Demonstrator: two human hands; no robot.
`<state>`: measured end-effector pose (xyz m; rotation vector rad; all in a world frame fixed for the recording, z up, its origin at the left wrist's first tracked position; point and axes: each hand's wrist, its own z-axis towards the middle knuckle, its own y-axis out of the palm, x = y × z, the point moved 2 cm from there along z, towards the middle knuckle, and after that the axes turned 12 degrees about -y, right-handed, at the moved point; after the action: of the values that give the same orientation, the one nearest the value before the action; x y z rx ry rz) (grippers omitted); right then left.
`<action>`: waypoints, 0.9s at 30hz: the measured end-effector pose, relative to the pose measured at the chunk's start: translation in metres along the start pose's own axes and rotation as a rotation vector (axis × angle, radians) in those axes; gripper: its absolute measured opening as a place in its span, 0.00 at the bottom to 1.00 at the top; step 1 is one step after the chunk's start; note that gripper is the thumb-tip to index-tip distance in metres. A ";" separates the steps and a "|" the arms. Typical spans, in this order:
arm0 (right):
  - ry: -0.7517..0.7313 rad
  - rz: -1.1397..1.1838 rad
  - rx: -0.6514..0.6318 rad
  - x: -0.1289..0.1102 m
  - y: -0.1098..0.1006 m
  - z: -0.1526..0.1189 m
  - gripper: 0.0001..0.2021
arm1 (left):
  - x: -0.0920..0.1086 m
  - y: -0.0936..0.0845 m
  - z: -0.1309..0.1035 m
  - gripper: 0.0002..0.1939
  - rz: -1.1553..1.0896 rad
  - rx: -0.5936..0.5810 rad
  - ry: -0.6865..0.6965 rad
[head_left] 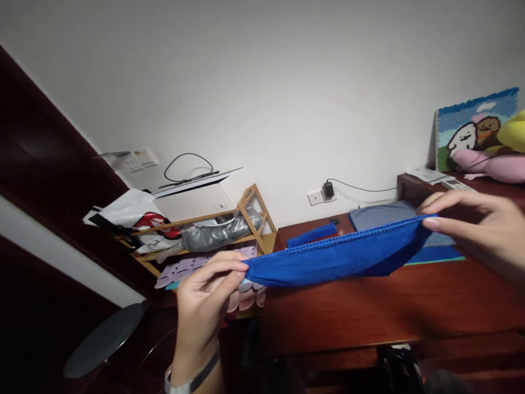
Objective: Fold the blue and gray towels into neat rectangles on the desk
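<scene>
A blue cloth (328,260) with a stitched hem is stretched between my two hands in mid-air, above the reddish-brown table (369,312). My left hand (213,284) pinches its left corner between thumb and fingers; a band is on that wrist. At the other end, my right hand (471,219) pinches the right corner, which sits higher. The lower part of the cloth hangs loosely. Behind it on the table lie a folded blue cloth (314,234) and a grey cloth (379,215), both partly covered from view. A flat blue piece (437,254) with a green edge lies near my right hand.
Left of the table stands a wooden rack (260,213) holding bags, a white box (197,202) and slippers (184,271). A round dark stool (104,339) is at lower left. A charger (328,189) is plugged into the wall. Plush toys (498,164) sit at right.
</scene>
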<state>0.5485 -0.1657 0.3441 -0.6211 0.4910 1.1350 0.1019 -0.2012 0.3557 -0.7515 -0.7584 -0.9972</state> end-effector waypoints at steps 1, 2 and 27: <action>-0.019 -0.019 0.047 -0.006 -0.003 -0.003 0.16 | 0.005 0.002 -0.002 0.01 -0.042 0.041 0.018; -0.029 -0.038 0.087 -0.012 -0.004 -0.005 0.15 | 0.009 0.005 -0.002 0.02 -0.076 0.075 0.034; 0.197 -0.561 -0.432 0.260 0.265 -0.133 0.31 | -0.325 0.184 0.018 0.19 0.848 -0.464 0.069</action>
<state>0.3851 -0.0035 0.0242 -1.1713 0.2083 0.6431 0.1550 0.0210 0.0596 -1.2880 -0.0876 -0.4061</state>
